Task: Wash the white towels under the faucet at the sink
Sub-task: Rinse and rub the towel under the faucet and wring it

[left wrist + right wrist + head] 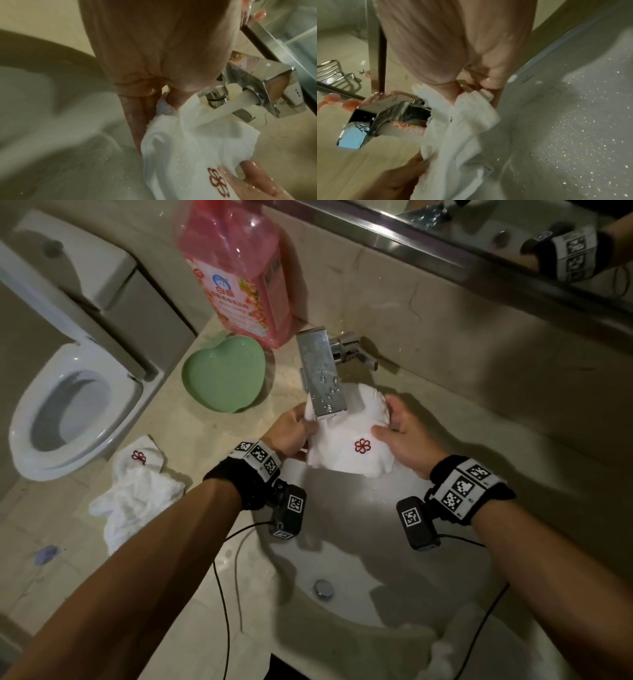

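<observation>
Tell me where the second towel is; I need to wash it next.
In the head view, the second towel lies crumpled on the counter left of the sink, below the green dish, near the toilet.

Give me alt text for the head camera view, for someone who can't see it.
Two hands, left hand and right hand, hold a white towel under a chrome faucet over a sink. A second white towel lies crumpled on the counter.
</observation>
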